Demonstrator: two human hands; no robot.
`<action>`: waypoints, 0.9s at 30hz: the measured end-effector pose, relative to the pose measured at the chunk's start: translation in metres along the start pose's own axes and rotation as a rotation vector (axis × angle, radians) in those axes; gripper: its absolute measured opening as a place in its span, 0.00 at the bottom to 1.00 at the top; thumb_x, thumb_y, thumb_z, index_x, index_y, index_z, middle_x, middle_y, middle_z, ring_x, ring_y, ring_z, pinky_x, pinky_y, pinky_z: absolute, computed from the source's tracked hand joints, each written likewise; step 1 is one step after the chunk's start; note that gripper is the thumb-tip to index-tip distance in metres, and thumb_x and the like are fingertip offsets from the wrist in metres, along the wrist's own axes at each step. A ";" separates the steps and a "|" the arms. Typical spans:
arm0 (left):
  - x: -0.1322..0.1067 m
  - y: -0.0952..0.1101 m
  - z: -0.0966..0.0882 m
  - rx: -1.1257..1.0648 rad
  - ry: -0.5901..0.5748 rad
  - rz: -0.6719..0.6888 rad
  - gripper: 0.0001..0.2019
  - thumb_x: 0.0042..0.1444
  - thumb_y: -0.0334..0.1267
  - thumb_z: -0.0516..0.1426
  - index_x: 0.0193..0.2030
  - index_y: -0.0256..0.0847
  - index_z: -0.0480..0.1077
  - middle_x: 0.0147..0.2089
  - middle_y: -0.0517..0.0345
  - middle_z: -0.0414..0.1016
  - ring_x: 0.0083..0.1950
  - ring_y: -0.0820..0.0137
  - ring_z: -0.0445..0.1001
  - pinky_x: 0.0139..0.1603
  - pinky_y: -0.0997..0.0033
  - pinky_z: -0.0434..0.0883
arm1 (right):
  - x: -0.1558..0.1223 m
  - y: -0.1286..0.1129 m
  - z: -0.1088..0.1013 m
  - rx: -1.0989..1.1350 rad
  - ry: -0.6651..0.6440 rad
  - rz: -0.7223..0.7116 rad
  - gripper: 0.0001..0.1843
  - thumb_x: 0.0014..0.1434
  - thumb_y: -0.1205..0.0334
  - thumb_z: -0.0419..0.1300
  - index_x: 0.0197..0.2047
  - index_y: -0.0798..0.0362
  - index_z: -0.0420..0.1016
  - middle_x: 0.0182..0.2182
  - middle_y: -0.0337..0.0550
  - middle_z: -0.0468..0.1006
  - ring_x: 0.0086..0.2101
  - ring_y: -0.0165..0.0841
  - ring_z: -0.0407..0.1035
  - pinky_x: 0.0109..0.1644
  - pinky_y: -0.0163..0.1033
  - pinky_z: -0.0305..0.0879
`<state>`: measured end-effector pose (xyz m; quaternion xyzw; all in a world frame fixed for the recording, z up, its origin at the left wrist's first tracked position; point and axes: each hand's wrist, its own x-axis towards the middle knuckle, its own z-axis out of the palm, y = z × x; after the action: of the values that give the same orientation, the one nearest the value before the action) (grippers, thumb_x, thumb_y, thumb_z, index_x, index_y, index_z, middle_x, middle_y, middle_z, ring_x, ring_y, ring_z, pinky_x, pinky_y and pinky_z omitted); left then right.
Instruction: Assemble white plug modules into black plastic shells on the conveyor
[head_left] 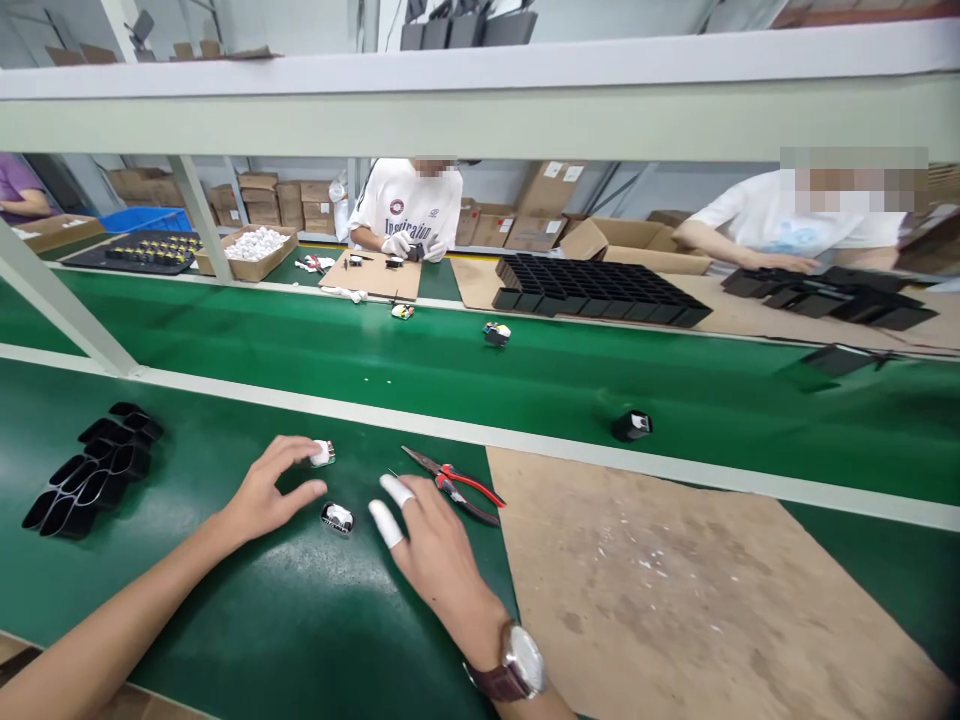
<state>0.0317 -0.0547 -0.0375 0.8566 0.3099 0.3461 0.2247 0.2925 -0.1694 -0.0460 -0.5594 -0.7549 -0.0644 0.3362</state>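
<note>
1. A small white-topped electronic part (322, 453) sits on the green worktable (300, 620), at the fingertips of the person's left hand (276, 488).
2. The left hand is spread, its thumb well apart from the fingers, so nothing is pinched between them; whether a fingertip presses on the part I cannot tell.
3. Just below that part, nearer the wearer, a short black oval housing (337, 518) lies between the two hands, with white material showing inside its rim.
4. The right hand (431, 535) hovers or rests to the right of the housing, fingers loose and grasping nothing visible. White finger cots (386, 523) cover the thumb and index finger, and a watch (523, 660) with a brown strap circles the wrist.
5. Beyond the right hand lie long-nose pliers (457, 483) with red and black handles, beside a stained cardboard sheet (675, 600).
6. At the far left of the worktable, empty black oval sleeves (94, 470) stand clustered together.
7. Past a pale rail runs a green conveyor belt (262, 340), carrying a black housing with a white end (634, 426) and two wired assemblies (496, 333).
8. Across the belt, a white-gloved co-worker (405, 205) handles a black piece; another co-worker (795, 225), right, reaches to black cases (832, 290).
</note>
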 end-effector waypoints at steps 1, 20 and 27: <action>-0.005 0.006 0.000 -0.036 -0.064 0.024 0.23 0.65 0.43 0.66 0.65 0.46 0.70 0.62 0.45 0.76 0.64 0.55 0.75 0.64 0.50 0.75 | -0.001 0.008 0.000 -0.094 -0.001 0.034 0.15 0.73 0.62 0.57 0.59 0.59 0.72 0.45 0.56 0.78 0.46 0.49 0.75 0.48 0.55 0.78; -0.025 0.019 0.025 -0.137 -0.303 -0.117 0.29 0.68 0.38 0.61 0.73 0.53 0.59 0.54 0.54 0.77 0.51 0.63 0.78 0.53 0.62 0.79 | 0.001 -0.008 -0.011 -0.042 -0.114 -0.182 0.14 0.65 0.77 0.50 0.42 0.52 0.73 0.36 0.45 0.74 0.30 0.35 0.68 0.30 0.42 0.63; -0.023 0.019 0.026 -0.134 -0.312 -0.110 0.29 0.69 0.39 0.61 0.73 0.52 0.58 0.55 0.54 0.77 0.54 0.62 0.79 0.55 0.62 0.79 | 0.006 -0.012 -0.020 -0.126 -0.139 -0.210 0.15 0.61 0.79 0.52 0.32 0.50 0.69 0.34 0.45 0.71 0.31 0.36 0.66 0.29 0.43 0.61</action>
<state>0.0445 -0.0884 -0.0537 0.8647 0.2940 0.2159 0.3453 0.2894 -0.1784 -0.0243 -0.5003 -0.8253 -0.1074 0.2388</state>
